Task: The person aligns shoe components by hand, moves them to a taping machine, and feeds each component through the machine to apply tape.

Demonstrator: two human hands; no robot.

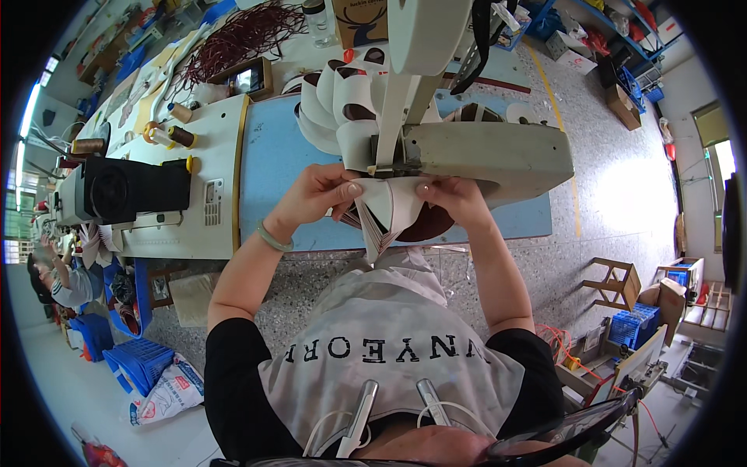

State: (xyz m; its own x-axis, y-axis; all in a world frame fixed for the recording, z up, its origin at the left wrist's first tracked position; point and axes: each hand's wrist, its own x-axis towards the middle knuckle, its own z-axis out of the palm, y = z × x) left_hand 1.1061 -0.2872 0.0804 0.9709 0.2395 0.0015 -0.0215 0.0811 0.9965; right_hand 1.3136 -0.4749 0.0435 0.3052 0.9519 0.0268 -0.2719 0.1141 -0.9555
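My left hand [323, 194] pinches the left edge of a white leather-like piece [381, 198] with a dark brown underside. On the other side my right hand [457, 199] grips the same piece between thumb and fingers. Its upper edge lies at the work point of a grey-white sewing machine [490, 152], just under the upright machine head. Below my hands, several thin layered edges hang to a point near my lap. Behind the machine arm, a looped run of white pieces [319, 109] with brown inner sides piles up on the blue tabletop [268, 171].
Left of the blue top stands another sewing table [222, 156] with a black box-shaped unit [132, 191] and thread spools [181, 137]. Dark red strips [241, 39] lie heaped at the back. Blue crates [140, 362] sit on the left floor, a wooden stool [615, 284] on the right.
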